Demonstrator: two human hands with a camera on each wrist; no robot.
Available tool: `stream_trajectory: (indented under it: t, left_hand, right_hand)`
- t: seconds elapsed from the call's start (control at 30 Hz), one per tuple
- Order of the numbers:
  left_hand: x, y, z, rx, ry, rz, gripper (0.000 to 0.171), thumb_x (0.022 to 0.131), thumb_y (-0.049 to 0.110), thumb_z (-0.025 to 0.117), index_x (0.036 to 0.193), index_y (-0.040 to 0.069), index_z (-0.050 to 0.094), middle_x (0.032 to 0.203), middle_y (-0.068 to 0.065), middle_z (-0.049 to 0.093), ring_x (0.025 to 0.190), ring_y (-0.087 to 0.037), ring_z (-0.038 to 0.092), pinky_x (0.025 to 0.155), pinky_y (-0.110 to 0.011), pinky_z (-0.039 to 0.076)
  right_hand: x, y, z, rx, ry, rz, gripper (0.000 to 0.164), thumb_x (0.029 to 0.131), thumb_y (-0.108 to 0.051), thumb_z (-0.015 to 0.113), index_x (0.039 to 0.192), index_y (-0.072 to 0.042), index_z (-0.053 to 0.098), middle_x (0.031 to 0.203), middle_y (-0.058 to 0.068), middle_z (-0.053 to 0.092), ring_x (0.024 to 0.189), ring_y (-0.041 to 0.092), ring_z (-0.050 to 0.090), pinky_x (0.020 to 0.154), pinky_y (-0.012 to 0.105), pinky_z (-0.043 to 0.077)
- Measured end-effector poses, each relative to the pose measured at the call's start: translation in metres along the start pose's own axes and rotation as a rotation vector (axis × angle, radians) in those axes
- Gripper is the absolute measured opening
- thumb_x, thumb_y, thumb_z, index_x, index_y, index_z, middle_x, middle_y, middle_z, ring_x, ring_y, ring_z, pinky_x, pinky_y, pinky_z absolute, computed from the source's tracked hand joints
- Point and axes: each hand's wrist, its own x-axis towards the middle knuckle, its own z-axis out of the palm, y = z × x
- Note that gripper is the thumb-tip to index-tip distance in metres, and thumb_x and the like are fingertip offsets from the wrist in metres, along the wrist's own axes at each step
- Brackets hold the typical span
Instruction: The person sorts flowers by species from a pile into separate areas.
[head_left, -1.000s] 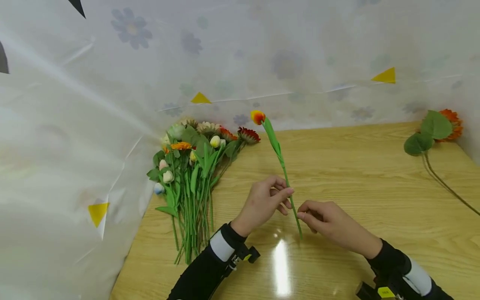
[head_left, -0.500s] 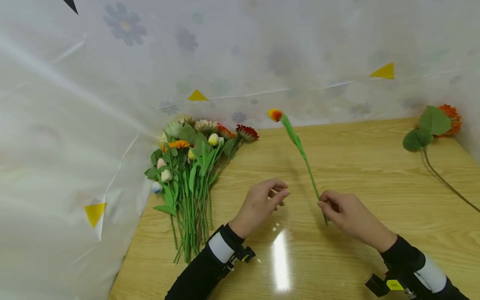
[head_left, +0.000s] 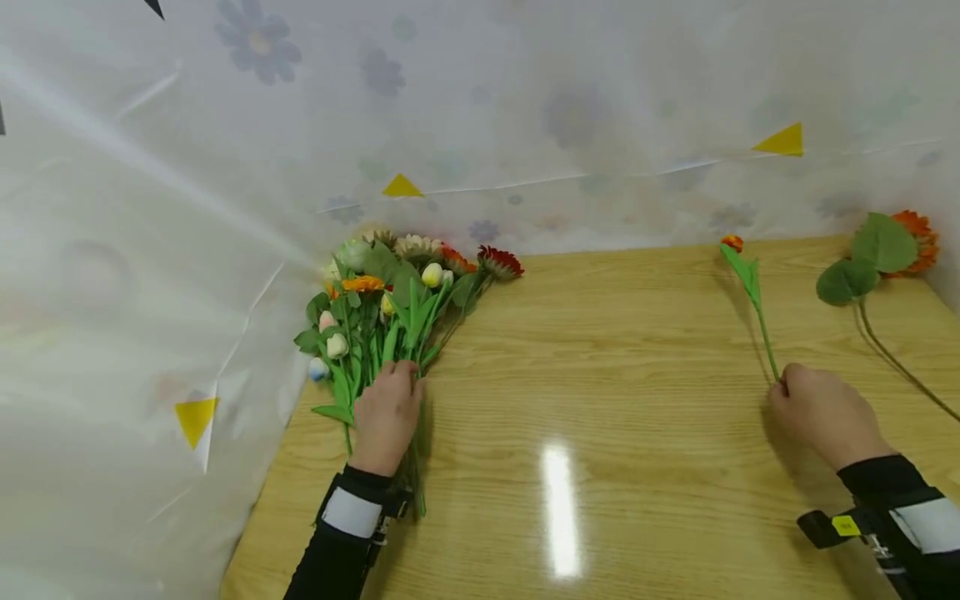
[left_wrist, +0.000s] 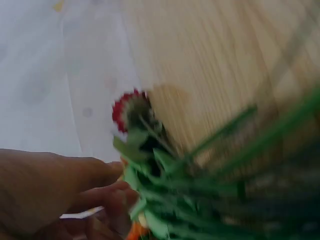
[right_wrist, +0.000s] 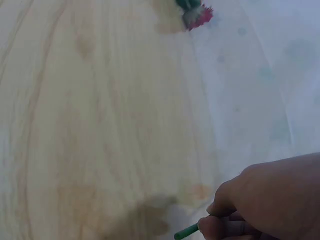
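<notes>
In the head view my right hand (head_left: 823,415) pinches the lower stem of an orange tulip (head_left: 759,312); its head points away from me, just above the right part of the table. The cut end of the green stem (right_wrist: 186,231) pokes out from the fingers in the right wrist view. Over on the left, my left hand (head_left: 387,414) reaches onto the stems of a pile of flowers (head_left: 405,321). Its fingers (left_wrist: 97,172) touch the green leaves from the side and look fairly straight, no stem plainly gripped. The pile mixes tulips, gerbera-like blooms and broad leaves.
An orange flower with two round leaves (head_left: 883,243) lies at the far right, its stem running toward the right edge. A wooden table (head_left: 585,358) bears everything. A pale flower-printed sheet (head_left: 525,100) rises behind and to the left.
My left hand has let go of the tulip and moved left onto the flower pile. My right hand took the tulip by its stem and carried it right, lowering it toward the table.
</notes>
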Motion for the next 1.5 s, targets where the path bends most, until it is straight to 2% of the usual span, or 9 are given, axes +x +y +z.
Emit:
stream_trajectory:
  t: [0.13,0.33,0.4,0.57,0.73,0.87,1.0,1.23,1.5]
  left_hand:
    - [-0.004,-0.019,-0.005,0.119,-0.063,-0.062,0.026,0.089,0.024,0.078,0.089,0.000,0.067,0.073,-0.014,0.059,0.039,-0.019,0.041,0.035,-0.034,0.035]
    - [-0.008,-0.021,-0.003,0.134,-0.159,-0.073,0.046,0.087,0.029,0.079,0.060,0.011,0.046,0.047,-0.002,0.034,0.034,-0.016,0.036,0.035,-0.027,0.022]
    - [-0.007,-0.023,-0.002,0.122,-0.195,-0.086,0.046,0.089,0.029,0.077,0.059,0.011,0.046,0.046,-0.003,0.036,0.033,-0.016,0.036,0.035,-0.026,0.020]
    - [-0.006,-0.029,-0.002,0.051,-0.254,-0.108,0.029,0.093,0.024,0.073,0.071,0.007,0.066,0.051,-0.007,0.052,0.036,-0.015,0.040,0.035,-0.026,0.025]
    - [-0.004,-0.033,-0.007,-0.047,-0.230,-0.111,0.018,0.097,0.019,0.068,0.089,0.003,0.072,0.062,-0.009,0.062,0.040,-0.013,0.044,0.038,-0.027,0.033]
    - [0.003,-0.030,-0.019,-0.187,-0.205,-0.121,0.019,0.100,0.019,0.064,0.098,0.002,0.070,0.070,-0.008,0.063,0.045,-0.013,0.045,0.043,-0.028,0.035]
    - [0.012,-0.018,-0.032,-0.395,-0.265,-0.163,0.021,0.103,0.023,0.059,0.108,0.005,0.068,0.082,-0.010,0.066,0.051,-0.017,0.052,0.047,-0.030,0.039]
    - [0.025,0.019,-0.033,-0.907,-0.478,-0.235,0.026,0.102,0.019,0.061,0.122,0.003,0.062,0.101,-0.013,0.064,0.069,-0.024,0.071,0.066,-0.038,0.060]
    - [0.035,0.078,-0.018,-1.149,-0.684,-0.100,0.022,0.098,0.015,0.066,0.114,0.001,0.063,0.100,-0.016,0.068,0.074,-0.028,0.073,0.070,-0.039,0.061]
  right_hand:
    - [-0.003,0.009,0.004,-0.009,-0.036,0.042,0.029,0.096,-0.011,0.048,0.067,-0.004,0.049,0.056,0.004,0.039,0.048,0.019,0.038,0.044,0.032,0.027]
    - [0.000,0.013,0.004,-0.037,-0.178,0.099,0.032,0.100,-0.022,0.045,0.071,-0.009,0.051,0.059,0.005,0.041,0.052,0.021,0.040,0.048,0.034,0.028]
    - [0.002,0.014,0.004,-0.043,-0.218,0.111,0.032,0.100,-0.024,0.044,0.072,-0.010,0.051,0.061,0.005,0.041,0.053,0.021,0.041,0.049,0.034,0.028]
    - [0.002,0.015,0.003,-0.043,-0.235,0.110,0.032,0.099,-0.025,0.044,0.070,-0.012,0.044,0.061,0.003,0.037,0.054,0.018,0.037,0.051,0.033,0.024]
    - [-0.002,0.009,-0.002,-0.048,-0.194,0.099,0.030,0.099,-0.024,0.044,0.074,-0.008,0.047,0.059,0.002,0.037,0.051,0.017,0.034,0.050,0.032,0.022]
    - [-0.006,-0.006,-0.007,-0.070,-0.052,-0.003,0.022,0.099,-0.017,0.050,0.084,-0.001,0.053,0.052,0.000,0.033,0.046,0.015,0.029,0.047,0.030,0.020]
    - [-0.005,-0.027,-0.006,-0.052,0.037,-0.107,0.016,0.098,-0.016,0.058,0.094,-0.001,0.057,0.050,-0.002,0.035,0.043,0.014,0.031,0.044,0.028,0.021]
    - [0.004,-0.063,0.008,0.078,-0.037,-0.253,0.010,0.099,-0.015,0.062,0.098,-0.005,0.064,0.058,-0.007,0.045,0.046,0.005,0.034,0.045,0.024,0.029]
    - [-0.001,-0.122,0.018,0.472,-0.271,-0.384,0.019,0.104,-0.024,0.055,0.105,-0.008,0.065,0.062,-0.008,0.049,0.051,0.003,0.041,0.049,0.024,0.038]
